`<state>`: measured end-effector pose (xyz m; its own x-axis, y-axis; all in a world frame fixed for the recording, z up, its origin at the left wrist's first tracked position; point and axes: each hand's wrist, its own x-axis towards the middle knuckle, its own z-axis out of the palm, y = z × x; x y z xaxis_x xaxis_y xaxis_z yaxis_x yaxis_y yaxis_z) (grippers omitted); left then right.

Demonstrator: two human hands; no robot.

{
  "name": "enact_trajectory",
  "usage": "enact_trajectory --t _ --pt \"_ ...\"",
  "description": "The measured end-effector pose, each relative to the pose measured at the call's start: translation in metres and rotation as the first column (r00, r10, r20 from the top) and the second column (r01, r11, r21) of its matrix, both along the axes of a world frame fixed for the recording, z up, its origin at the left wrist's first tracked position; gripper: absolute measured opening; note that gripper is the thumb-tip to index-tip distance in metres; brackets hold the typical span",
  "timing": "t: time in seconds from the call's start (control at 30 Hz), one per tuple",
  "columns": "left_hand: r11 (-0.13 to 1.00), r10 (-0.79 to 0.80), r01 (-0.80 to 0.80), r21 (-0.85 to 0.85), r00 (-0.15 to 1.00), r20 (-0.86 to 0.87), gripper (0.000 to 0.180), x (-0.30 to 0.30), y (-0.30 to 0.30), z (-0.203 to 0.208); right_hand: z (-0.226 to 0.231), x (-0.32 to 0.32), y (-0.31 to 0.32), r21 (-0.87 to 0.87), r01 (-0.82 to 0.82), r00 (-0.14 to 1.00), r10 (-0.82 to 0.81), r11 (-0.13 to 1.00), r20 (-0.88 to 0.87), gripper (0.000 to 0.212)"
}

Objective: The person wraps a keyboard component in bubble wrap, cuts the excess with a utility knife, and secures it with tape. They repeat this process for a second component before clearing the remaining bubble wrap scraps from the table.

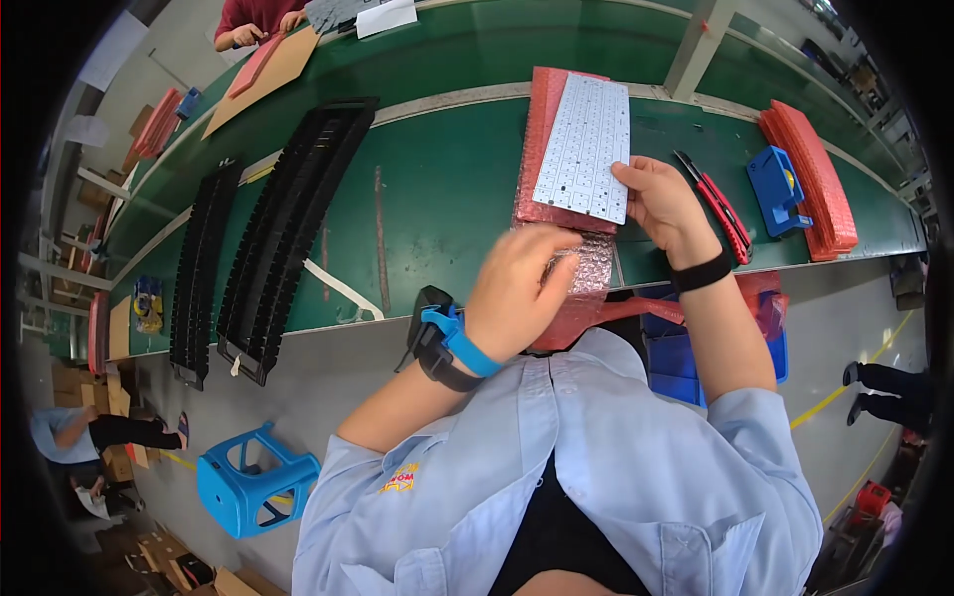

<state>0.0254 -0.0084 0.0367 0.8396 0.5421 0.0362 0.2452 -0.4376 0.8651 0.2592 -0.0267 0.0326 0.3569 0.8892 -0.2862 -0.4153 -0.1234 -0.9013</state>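
Observation:
My right hand (668,206) pinches the lower right edge of a white keyboard-shaped sheet (586,139), thumb on top. The thin sheet is covered in small marks and lies tilted over a pink bubble-wrap pouch (540,129). Just below the sheet's near end is my left hand (525,283), slightly blurred, with thumb and forefinger apart and no object seen between them. Beside its fingertips a shiny bubble-wrap flap (593,266) hangs toward the bench's front edge. The left hand's other fingers are partly hidden.
On the green bench (437,189), a red utility knife (723,214), a blue tape dispenser (777,189) and stacked pink pouches (810,179) lie to the right. Long black racks (288,238) stand left. A blue stool (253,482) is on the floor. Across the bench, a co-worker's hands (248,35) handle a pink pouch.

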Motion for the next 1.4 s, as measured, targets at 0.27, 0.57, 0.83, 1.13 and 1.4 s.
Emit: enact_trajectory --t 0.27,0.57,0.83,1.13,1.4 --pt "0.699 0.239 -0.148 0.699 0.970 -0.033 0.062 0.011 0.003 -0.030 0.005 -0.001 0.011 -0.239 -0.139 0.923 0.213 0.961 0.320 0.022" --pt "0.728 0.189 -0.128 0.674 0.982 -0.018 0.059 0.013 0.002 -0.038 0.017 -0.010 0.017 -0.404 0.005 0.517 0.343 0.915 0.784 0.030" --pt "0.711 0.181 -0.126 0.692 0.983 -0.007 0.055 0.012 0.003 -0.036 0.037 0.006 0.017 -0.316 0.117 -0.010 0.320 0.941 0.947 0.038" --pt "0.717 0.164 -0.152 0.680 0.985 0.047 0.052 0.015 0.005 -0.034 0.000 0.132 0.161 -0.167 0.015 0.160 0.162 0.986 0.974 0.044" --pt "0.724 0.171 -0.187 0.664 0.981 0.089 0.046 0.014 0.004 -0.038 0.043 0.128 0.173 -0.293 -0.172 0.134 0.317 0.941 0.939 0.037"
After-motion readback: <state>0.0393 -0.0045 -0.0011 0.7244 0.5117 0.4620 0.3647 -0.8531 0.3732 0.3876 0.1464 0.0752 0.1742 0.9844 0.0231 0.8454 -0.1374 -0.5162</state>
